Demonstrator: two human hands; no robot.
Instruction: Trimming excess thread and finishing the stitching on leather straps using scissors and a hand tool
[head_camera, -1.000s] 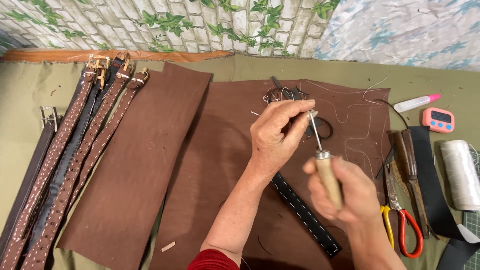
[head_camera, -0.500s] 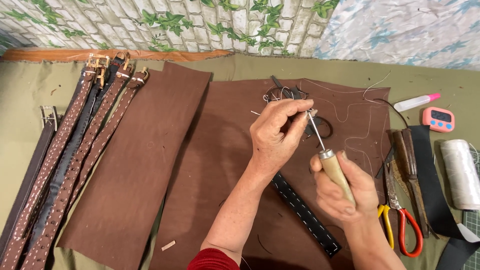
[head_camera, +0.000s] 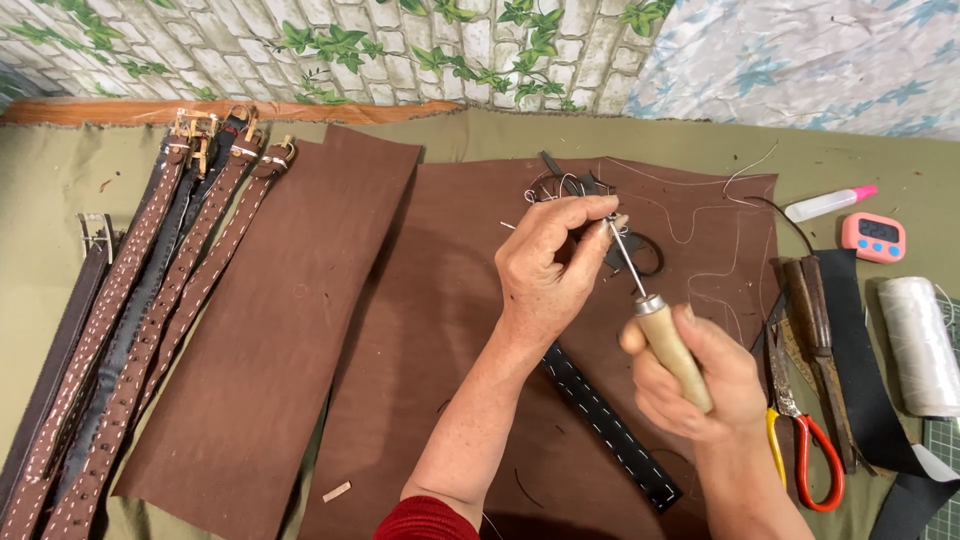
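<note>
your hands work an awl over a black stitched strap.

your right hand (head_camera: 700, 385) wraps its fingers tight around the wooden handle of the stitching awl (head_camera: 655, 320), blade angled up and away. your left hand (head_camera: 550, 265) pinches the awl's metal tip between thumb and fingertips, other fingers curled. beneath them the black strap (head_camera: 610, 430) lies on the brown leather sheet (head_camera: 440, 330). right of it sit red-and-yellow scissors (head_camera: 800, 440) and a white thread spool (head_camera: 918, 345); stitched belts (head_camera: 130, 330) lie far left. no containers show.
</note>
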